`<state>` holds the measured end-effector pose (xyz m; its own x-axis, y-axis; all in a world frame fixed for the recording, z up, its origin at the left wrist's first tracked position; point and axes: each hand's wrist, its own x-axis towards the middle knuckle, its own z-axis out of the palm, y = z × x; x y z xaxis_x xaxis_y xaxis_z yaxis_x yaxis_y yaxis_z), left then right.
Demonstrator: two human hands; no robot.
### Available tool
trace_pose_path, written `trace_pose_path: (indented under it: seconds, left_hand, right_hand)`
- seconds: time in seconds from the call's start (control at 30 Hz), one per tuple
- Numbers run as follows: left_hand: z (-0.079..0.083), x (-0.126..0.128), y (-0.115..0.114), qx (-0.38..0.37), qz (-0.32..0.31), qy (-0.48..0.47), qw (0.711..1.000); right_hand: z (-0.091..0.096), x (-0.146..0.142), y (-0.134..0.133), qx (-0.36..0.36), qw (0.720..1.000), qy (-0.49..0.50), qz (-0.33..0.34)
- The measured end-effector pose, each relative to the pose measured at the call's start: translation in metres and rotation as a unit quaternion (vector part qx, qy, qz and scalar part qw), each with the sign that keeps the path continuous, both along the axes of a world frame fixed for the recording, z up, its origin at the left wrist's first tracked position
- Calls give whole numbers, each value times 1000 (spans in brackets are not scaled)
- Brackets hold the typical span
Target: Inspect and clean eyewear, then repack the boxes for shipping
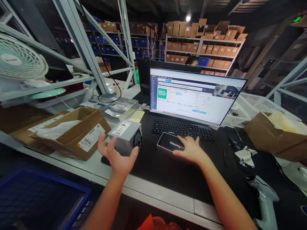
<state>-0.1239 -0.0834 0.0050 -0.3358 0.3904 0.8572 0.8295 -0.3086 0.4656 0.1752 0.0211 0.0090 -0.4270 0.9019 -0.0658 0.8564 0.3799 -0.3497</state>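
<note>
A silver-grey carton [126, 135] with a white label on top stands at the left of the black desk mat. My left hand [118, 159] is in front of it, fingers spread, thumb near its right front edge; whether it touches the carton I cannot tell. Flat on the mat lies a black box [169, 142] with a pale rim and the word "Wakening". My right hand [192, 150] has its right end between the thumb at the near edge and fingers at the far edge.
A keyboard [182, 129] and lit monitor [192, 95] stand behind the boxes. An open cardboard box [83, 137] is at left, another [268, 137] at right. A barcode scanner [263, 195] lies near right, a pen [225, 155] beyond it. A blue crate [79, 195] sits below left.
</note>
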Motion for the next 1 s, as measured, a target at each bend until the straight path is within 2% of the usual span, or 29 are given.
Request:
trace_pose_path:
  seconds: [0.07, 0.13, 0.17, 0.23, 0.27, 0.33, 0.4, 0.43, 0.5, 0.6, 0.63, 0.67, 0.7, 0.83, 1.0]
  left_hand:
    - [-10, -24, 3, -138, 29, -91, 986]
    - [-15, -42, 14, -205, -3, -194, 959]
    - [-15, -48, 20, -198, -31, -248, 948]
    - [-8, -53, 33, -135, -97, -371, 913]
    - [-3, -53, 40, -102, -130, -443, 881]
    - [11, -45, 54, -84, -200, -581, 784]
    - [21, -28, 68, -131, -260, -669, 683]
    - [24, -17, 75, -166, -286, -689, 645]
    - [26, 8, 86, -230, -332, -697, 593]
    - [18, 41, 95, -319, -401, -673, 533]
    - [14, 48, 96, -341, -419, -661, 521]
    - [10, 53, 96, -351, -426, -651, 522]
    - [5, 56, 96, -349, -423, -642, 537]
    - [-11, 50, 95, -280, -379, -614, 633]
    - [-8, 35, 94, -251, -363, -583, 682]
  right_hand:
    - [5, -11, -10, -8, 1000, -9, 18]
    - [9, -20, -17, -1, 1000, -12, 26]
    - [10, -22, -20, 6, 999, -8, 30]
    - [11, -19, -26, 27, 999, 13, 42]
    - [10, -15, -31, 45, 998, 30, 42]
    - [9, -4, -43, 101, 992, 76, 31]
    - [7, 9, -60, 173, 976, 132, 7]
    - [6, 13, -70, 207, 966, 157, -4]
    - [4, 18, -88, 265, 946, 187, -21]
    - [1, 17, -106, 320, 929, 178, -52]
    - [0, 16, -109, 326, 929, 161, -67]
    - [-1, 15, -111, 324, 932, 137, -81]
    - [-2, 14, -112, 315, 938, 108, -93]
    - [-2, 10, -110, 270, 958, 4, -99]
    - [3, -12, -101, 248, 965, -29, -80]
